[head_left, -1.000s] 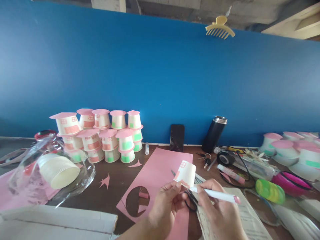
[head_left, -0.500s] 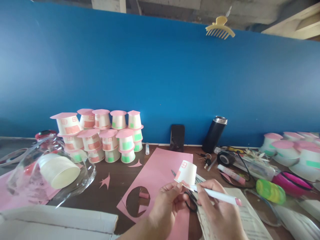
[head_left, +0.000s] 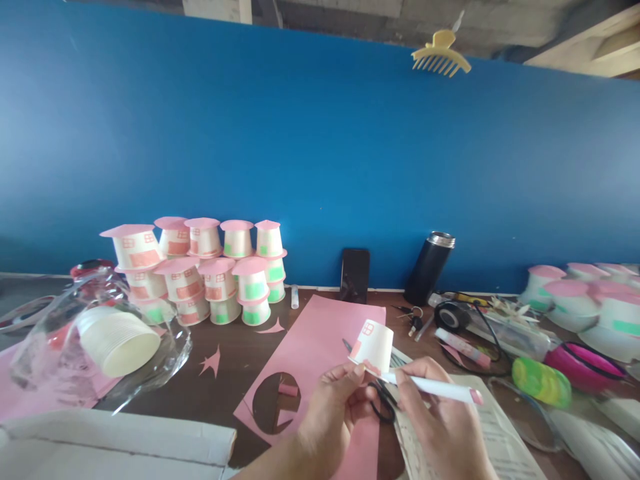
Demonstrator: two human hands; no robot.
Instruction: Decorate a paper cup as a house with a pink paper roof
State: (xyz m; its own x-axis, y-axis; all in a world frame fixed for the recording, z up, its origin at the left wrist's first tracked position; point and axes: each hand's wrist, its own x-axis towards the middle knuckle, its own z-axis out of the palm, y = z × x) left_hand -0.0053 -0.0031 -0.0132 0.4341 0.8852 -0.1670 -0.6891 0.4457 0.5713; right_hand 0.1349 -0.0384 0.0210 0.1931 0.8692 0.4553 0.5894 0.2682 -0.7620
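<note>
Left hand (head_left: pixel 330 403): fingers pinched on white cup (head_left: pixel 377 345) rim. Right hand (head_left: pixel 440 423): fingers closed round marker (head_left: pixel 445 389), tip near rim.

Stacked cups (head_left: pixel 251 290) stand left of the phone (head_left: pixel 355 275), the bottle (head_left: pixel 429 270) right; before the phone, a cup (head_left: pixel 376 345), marker (head_left: pixel 437 387) at right.

paper cup (head_left: pixel 376 345) in the left hand (head_left: pixel 333 408), white marker (head_left: pixel 443 388) in the right hand (head_left: pixel 435 423), pink sheet (head_left: pixel 320 343) on the table (head_left: pixel 225 380)

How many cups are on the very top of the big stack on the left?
5: the far-left cup, second cup, third cup, fourth cup and far-right cup. More may hide behind.
</note>
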